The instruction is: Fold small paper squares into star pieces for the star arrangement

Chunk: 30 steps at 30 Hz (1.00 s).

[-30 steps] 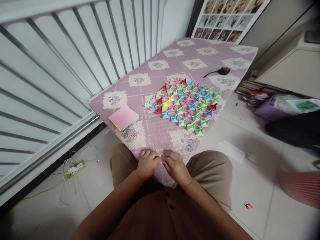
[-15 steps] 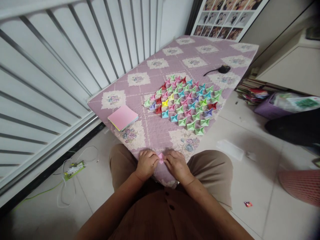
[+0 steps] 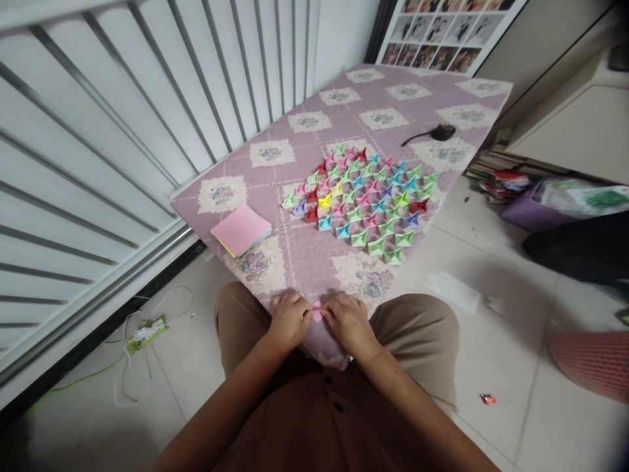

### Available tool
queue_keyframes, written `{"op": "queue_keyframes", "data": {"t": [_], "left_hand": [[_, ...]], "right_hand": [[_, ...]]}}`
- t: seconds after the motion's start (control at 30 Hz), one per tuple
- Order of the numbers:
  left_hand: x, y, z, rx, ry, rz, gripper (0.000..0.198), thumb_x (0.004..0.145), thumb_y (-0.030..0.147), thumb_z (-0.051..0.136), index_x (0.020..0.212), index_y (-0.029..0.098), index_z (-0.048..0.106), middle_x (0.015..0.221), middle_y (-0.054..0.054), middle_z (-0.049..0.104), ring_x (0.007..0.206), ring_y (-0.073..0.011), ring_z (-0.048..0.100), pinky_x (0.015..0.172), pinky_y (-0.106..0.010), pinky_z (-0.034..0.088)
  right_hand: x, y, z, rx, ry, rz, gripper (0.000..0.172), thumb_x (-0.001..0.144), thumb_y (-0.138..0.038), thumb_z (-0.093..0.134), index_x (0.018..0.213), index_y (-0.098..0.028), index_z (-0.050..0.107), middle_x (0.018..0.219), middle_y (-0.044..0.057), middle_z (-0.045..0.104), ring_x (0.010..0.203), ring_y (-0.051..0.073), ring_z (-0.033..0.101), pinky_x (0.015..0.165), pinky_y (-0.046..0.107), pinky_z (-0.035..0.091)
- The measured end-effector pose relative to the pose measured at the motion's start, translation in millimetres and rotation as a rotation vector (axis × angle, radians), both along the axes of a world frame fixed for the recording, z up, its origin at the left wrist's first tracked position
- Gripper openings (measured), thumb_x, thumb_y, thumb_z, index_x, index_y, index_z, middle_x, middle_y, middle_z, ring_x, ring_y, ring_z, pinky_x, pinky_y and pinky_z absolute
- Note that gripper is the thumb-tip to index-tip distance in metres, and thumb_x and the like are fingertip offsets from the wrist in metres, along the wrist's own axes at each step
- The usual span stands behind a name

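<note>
A small piece of pink folding paper [image 3: 317, 312] lies at the near corner of the table, pinched from both sides. My left hand [image 3: 291, 320] grips its left edge, fingers closed. On the opposite edge, the fingers of my right hand [image 3: 346, 322] are closed too. Parts of the paper are hidden under the fingertips, so its folds are hard to make out. Ahead and to the left sits a stack of square paper [image 3: 240, 229] with a pink sheet on top. Many folded paper pieces [image 3: 358, 203] in green, pink, blue, red, yellow and purple stand in rows beyond my hands.
A purple floral cloth [image 3: 289, 262] covers the table. Farther back lies a black object with a short cord [image 3: 442, 133]. White railings [image 3: 147, 131] run along the left side. A power strip [image 3: 147, 332] with cables is on the floor at left.
Both hands stay at the pink paper with barely any movement. The view has shifted very slightly.
</note>
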State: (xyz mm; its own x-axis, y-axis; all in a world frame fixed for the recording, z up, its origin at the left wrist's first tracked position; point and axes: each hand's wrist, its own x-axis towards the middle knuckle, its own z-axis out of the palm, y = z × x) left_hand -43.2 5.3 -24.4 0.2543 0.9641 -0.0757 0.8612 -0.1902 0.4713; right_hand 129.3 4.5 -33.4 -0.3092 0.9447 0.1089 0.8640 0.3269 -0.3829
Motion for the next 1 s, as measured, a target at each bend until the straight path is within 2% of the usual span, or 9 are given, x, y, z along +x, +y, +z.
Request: {"op": "queue_keyframes", "data": {"t": [0.13, 0.33, 0.63, 1.0], "left_hand": [[-0.4, 2.4, 3.4, -0.034, 0.01, -0.02, 0.019, 0.088, 0.03, 0.054, 0.078, 0.022, 0.068, 0.086, -0.004, 0.063, 0.087, -0.0198, 0.054, 0.08, -0.036, 0.032], [3.4, 6.3, 6.6, -0.054, 0.052, 0.031, 0.02, 0.086, 0.029, 0.055, 0.071, 0.021, 0.065, 0.083, -0.003, 0.063, 0.086, -0.0199, 0.055, 0.078, -0.035, 0.033], [6.5, 14.4, 12.5, -0.101, 0.165, 0.02, 0.027, 0.089, 0.038, 0.051, 0.074, 0.02, 0.066, 0.086, -0.005, 0.065, 0.085, -0.0224, 0.057, 0.079, -0.039, 0.036], [9.9, 25.1, 25.6, -0.246, 0.284, -0.023, 0.024, 0.088, 0.037, 0.049, 0.084, 0.02, 0.066, 0.096, -0.006, 0.065, 0.092, -0.024, 0.059, 0.086, -0.041, 0.038]], "right_hand": [[0.4, 1.2, -1.3, -0.001, 0.015, -0.001, 0.016, 0.088, -0.031, 0.056, 0.075, -0.023, 0.063, 0.082, 0.004, 0.061, 0.081, 0.02, 0.05, 0.071, 0.033, 0.029], [-0.4, 2.5, 1.9, -0.022, 0.006, -0.005, 0.015, 0.087, -0.032, 0.057, 0.076, -0.023, 0.063, 0.083, 0.004, 0.062, 0.082, 0.02, 0.051, 0.071, 0.033, 0.029], [-5.2, 5.2, 3.6, 0.043, -0.094, -0.064, 0.026, 0.087, -0.038, 0.057, 0.068, -0.022, 0.061, 0.078, 0.004, 0.062, 0.078, 0.02, 0.051, 0.067, 0.033, 0.028], [-10.2, 8.5, 15.6, -0.119, -0.185, -0.101, 0.03, 0.091, -0.04, 0.048, 0.074, -0.021, 0.064, 0.086, 0.004, 0.063, 0.086, 0.02, 0.052, 0.07, 0.033, 0.026]]}}
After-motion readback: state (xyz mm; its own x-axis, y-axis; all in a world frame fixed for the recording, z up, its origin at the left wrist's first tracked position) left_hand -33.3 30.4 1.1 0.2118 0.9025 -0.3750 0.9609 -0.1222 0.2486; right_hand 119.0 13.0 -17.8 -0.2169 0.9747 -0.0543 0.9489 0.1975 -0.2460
